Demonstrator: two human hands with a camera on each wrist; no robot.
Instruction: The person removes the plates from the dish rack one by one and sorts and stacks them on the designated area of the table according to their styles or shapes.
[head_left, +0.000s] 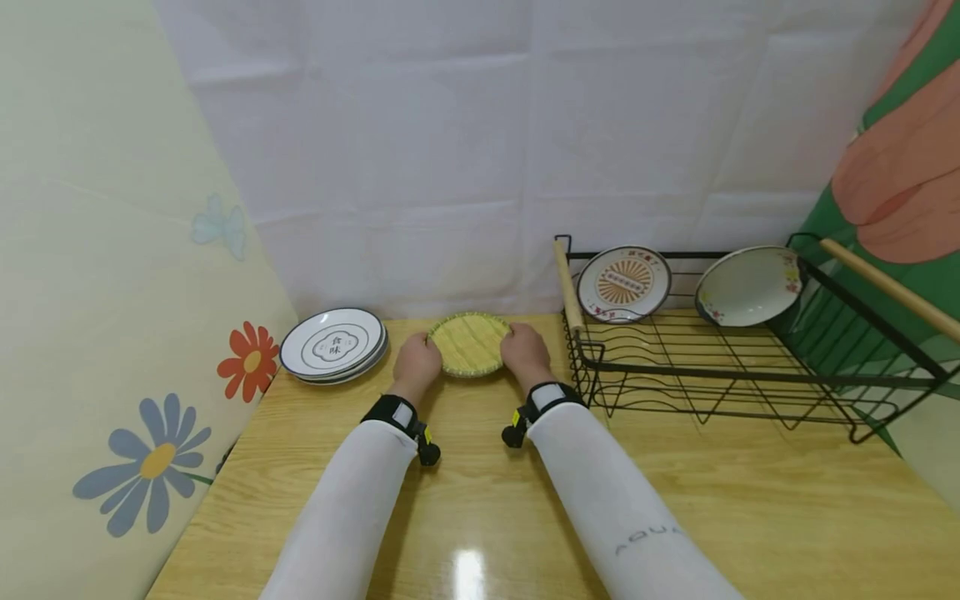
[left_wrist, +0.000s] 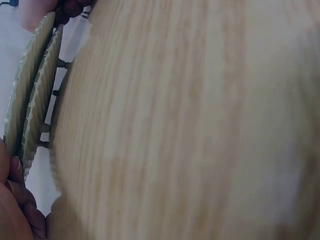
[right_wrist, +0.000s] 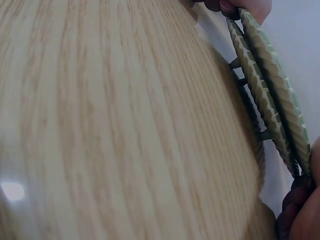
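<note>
Two round yellow-green plates point(head_left: 471, 344) with a woven bamboo look are stacked at the back of the table, close over its surface. Both ribbed rims point(left_wrist: 42, 85) show edge-on in the wrist views, with small feet under the lower one. My left hand point(head_left: 417, 365) grips the pair at the left edge, fingers curled beneath. At the opposite edge my right hand point(head_left: 527, 354) holds them the same way, with its fingers point(right_wrist: 295, 202) under the rim. A stack of white plates point(head_left: 332, 343) with dark blue rims stands left of my left hand.
A black wire dish rack point(head_left: 690, 373) with wooden handles stands on the right. A patterned plate point(head_left: 625, 284) and a floral white dish point(head_left: 750, 287) lean upright in it. Behind the wooden table point(head_left: 465, 492) hangs a white cloth point(head_left: 412, 167); a flower-printed wall point(head_left: 90, 292) borders the left.
</note>
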